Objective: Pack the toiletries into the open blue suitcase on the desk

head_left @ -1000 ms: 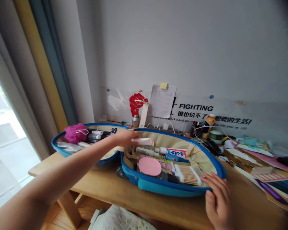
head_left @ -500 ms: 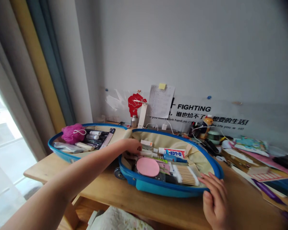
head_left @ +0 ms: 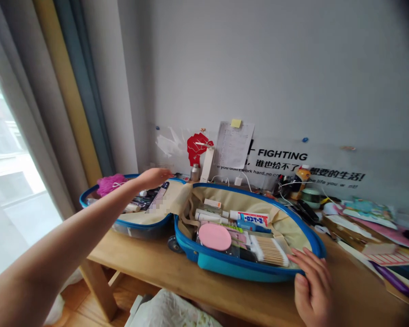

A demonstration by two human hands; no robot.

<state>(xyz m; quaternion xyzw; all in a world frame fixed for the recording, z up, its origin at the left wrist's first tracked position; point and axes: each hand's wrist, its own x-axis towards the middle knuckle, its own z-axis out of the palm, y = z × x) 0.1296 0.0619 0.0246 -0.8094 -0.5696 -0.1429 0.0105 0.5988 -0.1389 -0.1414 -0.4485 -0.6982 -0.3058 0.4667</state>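
Observation:
A blue suitcase [head_left: 248, 271] lies spread open in two halves on the table. My left hand [head_left: 157, 177] is over the back of the left half, fingers stretched to the right, with nothing visible in them. My forearm hides part of that half's contents. My right hand [head_left: 311, 279] rests its spread fingers on the rim at the right front corner. Near it, inside, are cotton swabs [head_left: 271, 251] in a clear pack. A pink round item [head_left: 214, 236], a toothpaste tube [head_left: 254, 218] and white tubes [head_left: 211, 217] share this half. A purple bath puff [head_left: 111, 184] sits far left.
The wooden table [head_left: 150, 254] carries a small metal bottle [head_left: 194, 172] behind the case. A bottle with an orange top [head_left: 300, 181], a green jar [head_left: 310, 198] and piled papers [head_left: 368, 236] stand or lie to the right. Curtains [head_left: 78, 91] hang at left.
My left hand has left the inner edge of the right half and moved left and up, over the other half. My right hand stays at the rim. The view has shifted slightly.

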